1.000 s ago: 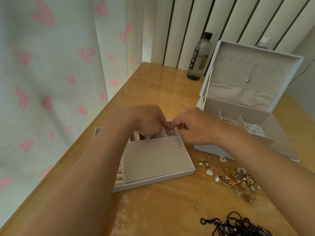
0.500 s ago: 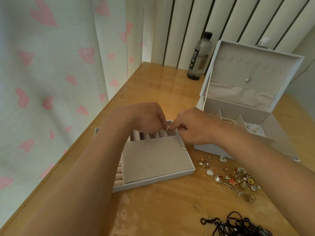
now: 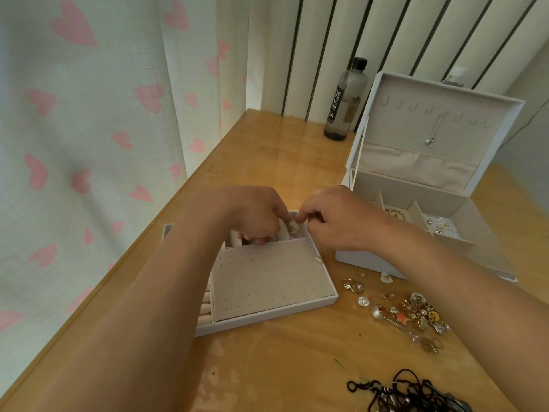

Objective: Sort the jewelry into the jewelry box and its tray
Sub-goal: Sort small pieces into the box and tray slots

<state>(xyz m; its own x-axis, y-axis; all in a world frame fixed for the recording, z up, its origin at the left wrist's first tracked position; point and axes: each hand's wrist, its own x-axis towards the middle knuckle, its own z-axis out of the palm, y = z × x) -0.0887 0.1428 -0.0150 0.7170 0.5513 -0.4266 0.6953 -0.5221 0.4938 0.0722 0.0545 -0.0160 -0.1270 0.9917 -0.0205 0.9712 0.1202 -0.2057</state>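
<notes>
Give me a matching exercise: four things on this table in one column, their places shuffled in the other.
Things:
1. bottle
2. silver necklace
3. black cords
4. loose jewelry pile

Places:
A. hanging inside the open lid of the jewelry box
B. at the view's bottom edge
C. standing at the far end of the table
D. on the table, right of the tray

Pairs: 1-C, 2-A, 3-B, 4-D

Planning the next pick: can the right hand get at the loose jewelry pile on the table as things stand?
Probably yes: the jewelry pile lies uncovered on the table, right of the tray and close to the right hand, with nothing standing between them.
</notes>
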